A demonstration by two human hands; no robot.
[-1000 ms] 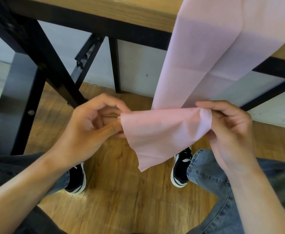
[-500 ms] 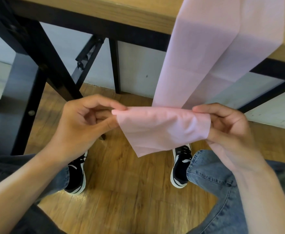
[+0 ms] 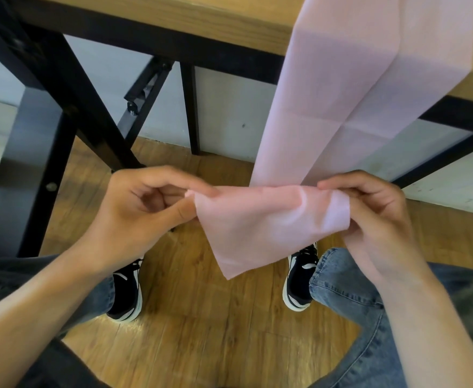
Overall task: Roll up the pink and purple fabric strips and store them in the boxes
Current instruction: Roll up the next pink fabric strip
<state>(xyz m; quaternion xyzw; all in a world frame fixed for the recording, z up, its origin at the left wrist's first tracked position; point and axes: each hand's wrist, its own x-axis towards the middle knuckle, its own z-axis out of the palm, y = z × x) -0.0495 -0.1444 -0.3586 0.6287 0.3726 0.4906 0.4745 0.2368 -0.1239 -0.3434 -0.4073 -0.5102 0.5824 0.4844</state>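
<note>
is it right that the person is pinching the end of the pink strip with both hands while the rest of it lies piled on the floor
Not quite. Both the left hand and the right hand do pinch the end of the pink strip, but the rest is not piled on the floor: the head view shows it running up and draping over the edge of the wooden table.

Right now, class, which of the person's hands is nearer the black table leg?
Left. The left hand sits just below the black table leg; the right hand is across the pink strip, farther away.
</note>
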